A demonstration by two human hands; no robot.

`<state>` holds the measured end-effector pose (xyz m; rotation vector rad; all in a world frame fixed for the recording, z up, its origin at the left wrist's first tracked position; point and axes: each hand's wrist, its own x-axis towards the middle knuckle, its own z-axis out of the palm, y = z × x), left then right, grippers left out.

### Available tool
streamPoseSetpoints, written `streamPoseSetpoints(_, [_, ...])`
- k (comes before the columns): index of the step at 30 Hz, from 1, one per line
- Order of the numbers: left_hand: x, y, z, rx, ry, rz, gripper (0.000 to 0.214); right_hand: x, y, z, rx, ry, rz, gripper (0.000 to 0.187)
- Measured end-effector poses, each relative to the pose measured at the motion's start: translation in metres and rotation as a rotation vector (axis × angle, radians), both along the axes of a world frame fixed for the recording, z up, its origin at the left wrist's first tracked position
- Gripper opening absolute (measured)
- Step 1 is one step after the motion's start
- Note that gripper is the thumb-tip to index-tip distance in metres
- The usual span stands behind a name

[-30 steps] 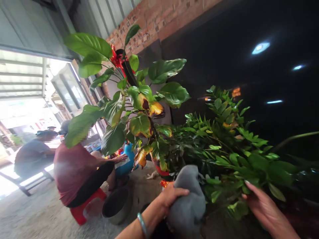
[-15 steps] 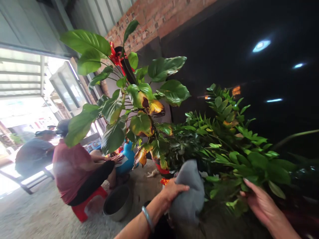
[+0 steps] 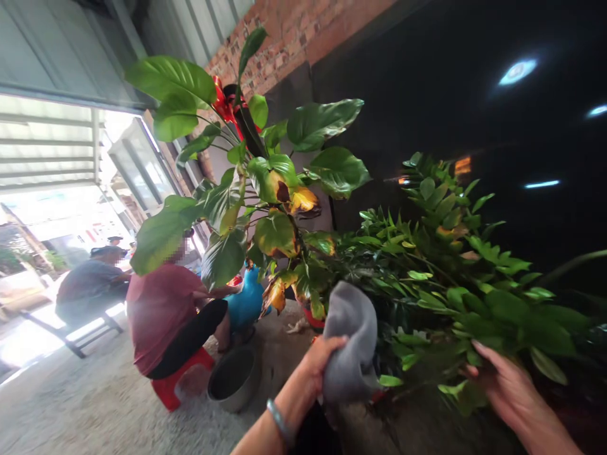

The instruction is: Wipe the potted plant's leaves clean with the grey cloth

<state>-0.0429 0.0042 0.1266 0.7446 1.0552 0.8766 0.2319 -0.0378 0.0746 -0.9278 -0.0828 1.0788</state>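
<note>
My left hand (image 3: 318, 365), with a bangle on the wrist, is closed on a grey cloth (image 3: 349, 347) that bunches up above the fingers. The cloth hangs beside the low leafy plant (image 3: 427, 291). At the lower right, my right hand (image 3: 505, 385) reaches into that plant, thumb and fingers closed about a leafy stem (image 3: 474, 363); its curled fingers are partly in shadow. A taller potted plant (image 3: 275, 230) with broad leaves, some yellow and brown, stands ahead, a red ribbon (image 3: 224, 101) near its top.
A person in a red shirt (image 3: 164, 316) sits on a red stool (image 3: 183, 382) at left, near a blue gourd-shaped object (image 3: 245, 300). A dark bucket (image 3: 232, 379) stands on the floor. Farther back, another person (image 3: 92, 281) sits on a bench. A glossy black panel (image 3: 450, 95) rises behind the plants.
The view has swung slightly left. The cloth in my left hand has shifted and folded over. The person in red has leaned and drawn a hand back from the blue object's front.
</note>
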Motion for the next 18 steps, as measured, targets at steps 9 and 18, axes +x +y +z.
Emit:
streamPoseSetpoints(9, [-0.019,0.016,0.07,0.194,-0.13,0.246,0.015,0.007,0.003,-0.012,0.017,-0.035,-0.018,0.027])
streamPoseSetpoints(18, [-0.018,-0.021,-0.035,-0.231,-0.07,-0.006,0.024,0.007,-0.003,-0.007,-0.022,0.002,-0.051,0.031])
